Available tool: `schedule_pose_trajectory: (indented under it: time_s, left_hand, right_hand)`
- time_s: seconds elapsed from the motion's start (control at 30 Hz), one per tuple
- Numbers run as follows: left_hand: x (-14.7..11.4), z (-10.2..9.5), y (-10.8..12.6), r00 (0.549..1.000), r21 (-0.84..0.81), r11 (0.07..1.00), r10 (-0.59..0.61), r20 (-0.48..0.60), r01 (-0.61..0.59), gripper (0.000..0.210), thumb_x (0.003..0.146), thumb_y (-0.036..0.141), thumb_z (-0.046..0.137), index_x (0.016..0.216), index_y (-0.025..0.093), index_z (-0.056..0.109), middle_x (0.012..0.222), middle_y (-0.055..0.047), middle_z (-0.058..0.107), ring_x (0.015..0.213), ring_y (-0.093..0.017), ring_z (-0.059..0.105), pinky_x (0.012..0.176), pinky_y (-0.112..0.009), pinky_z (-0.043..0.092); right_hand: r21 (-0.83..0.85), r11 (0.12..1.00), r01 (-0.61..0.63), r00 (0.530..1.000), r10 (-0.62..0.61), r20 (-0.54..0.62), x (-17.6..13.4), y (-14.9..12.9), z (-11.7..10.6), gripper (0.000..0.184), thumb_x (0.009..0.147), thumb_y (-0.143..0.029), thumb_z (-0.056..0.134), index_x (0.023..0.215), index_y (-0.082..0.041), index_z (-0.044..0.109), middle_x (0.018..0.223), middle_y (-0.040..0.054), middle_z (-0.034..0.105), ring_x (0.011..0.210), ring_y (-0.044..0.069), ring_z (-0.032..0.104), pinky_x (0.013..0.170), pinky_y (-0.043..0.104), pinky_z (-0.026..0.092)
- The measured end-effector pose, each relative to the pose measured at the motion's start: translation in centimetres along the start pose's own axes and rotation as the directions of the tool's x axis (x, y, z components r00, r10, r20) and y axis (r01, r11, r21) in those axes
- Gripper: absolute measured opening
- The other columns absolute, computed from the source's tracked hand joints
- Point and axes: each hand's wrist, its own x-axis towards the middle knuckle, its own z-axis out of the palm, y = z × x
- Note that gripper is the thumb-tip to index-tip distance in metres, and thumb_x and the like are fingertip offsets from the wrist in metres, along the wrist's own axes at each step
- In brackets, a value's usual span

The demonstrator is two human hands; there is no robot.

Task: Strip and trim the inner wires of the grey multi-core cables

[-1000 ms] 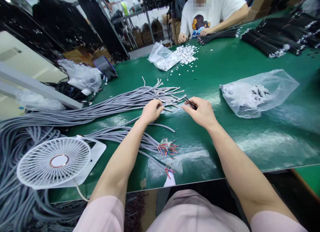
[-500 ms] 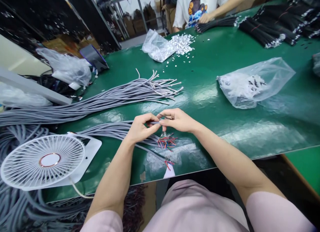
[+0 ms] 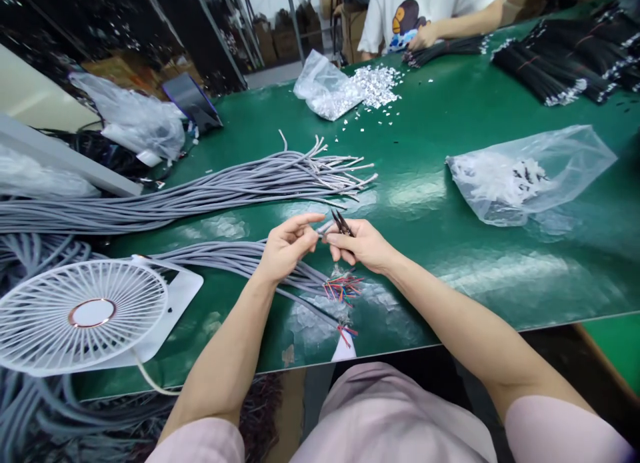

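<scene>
My left hand (image 3: 287,246) pinches the end of one grey cable (image 3: 324,228) above the green table (image 3: 440,250). My right hand (image 3: 361,244) grips small dark snips (image 3: 341,222), whose tips stick up right beside the cable end. The two hands almost touch. Under them lies a bundle of grey cables (image 3: 240,258) ending in bared coloured wires (image 3: 341,287). A larger bundle of grey cables (image 3: 225,186) stretches across the table behind my hands.
A white desk fan (image 3: 83,314) lies at the near left. A clear bag of white parts (image 3: 525,173) sits to the right. Farther back are a clear bag and loose white pieces (image 3: 373,86), black cable bundles (image 3: 550,70), and another person (image 3: 425,13).
My hands came back from the far cable bundle toward me with one cable. In the last half second the snips' tips rose beside the cable end.
</scene>
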Motion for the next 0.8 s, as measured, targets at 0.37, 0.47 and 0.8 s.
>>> schedule_pose_trajectory:
  time_s: [0.37,0.47,0.8]
  left_hand:
    - [-0.1,0.3,0.9,0.985,-0.062,0.989,-0.141,-0.096,0.135,0.035,0.075,0.043,0.071,0.094,0.014,0.067,0.048,0.006,0.046,0.035,-0.002,0.032,0.033,-0.015,0.019]
    - [-0.2,0.4,0.7,0.989,-0.050,0.992,-0.124,-0.082,0.120,0.034,0.077,0.044,0.070,0.093,0.015,0.065,0.053,0.004,0.054,0.035,-0.004,0.041,0.035,-0.015,0.029]
    - [-0.5,1.1,0.7,0.987,0.093,0.994,-0.036,-0.154,0.051,0.035,0.078,0.044,0.068,0.095,0.013,0.072,0.052,0.003,0.049,0.047,-0.006,0.040,0.043,-0.018,0.029]
  right_hand:
    - [0.191,0.981,-0.021,0.999,0.026,-0.024,-1.9,-3.8,-2.0,0.031,0.085,-0.034,0.056,0.107,-0.012,0.061,0.076,0.0002,0.060,0.039,0.004,0.041,0.032,0.019,0.020]
    - [0.304,0.951,-0.065,0.998,0.056,0.038,-1.9,-3.7,-2.0,0.030,0.085,-0.031,0.055,0.106,-0.011,0.062,0.071,0.0002,0.062,0.036,0.004,0.039,0.032,0.019,0.022]
    - [-0.047,0.997,-0.063,0.998,0.063,0.017,-2.6,-3.7,-1.6,0.024,0.086,-0.033,0.058,0.095,-0.013,0.065,0.052,-0.0051,0.054,0.036,0.003,0.041,0.037,0.016,0.026]
